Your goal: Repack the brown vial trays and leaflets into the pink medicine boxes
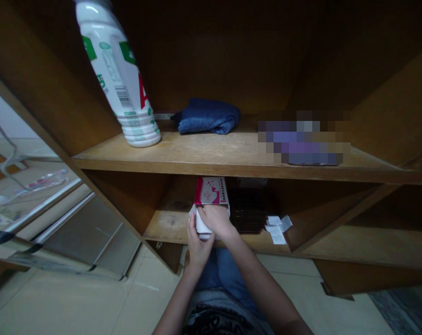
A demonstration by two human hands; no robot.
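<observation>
A pink-and-white cardboard box (211,190) with a printed lid or top face lies at the front of the lower shelf, its near end open. My left hand (198,246) grips the box at its near left corner, with fingers along the side and the thumb near the front edge. My right hand (216,219) reaches into the open end, and its fingers are hidden inside. Just right of the box stands a stack of dark flat packets (249,211). Small white paper pieces (277,229) lie beside the stack.
On the upper shelf (211,156) stand a large white bottle (123,83), a folded blue towel (209,116) and a blurred-out object (301,142). A metal-framed rack (50,223) is on the left. The upper shelf's front edge overhangs the box.
</observation>
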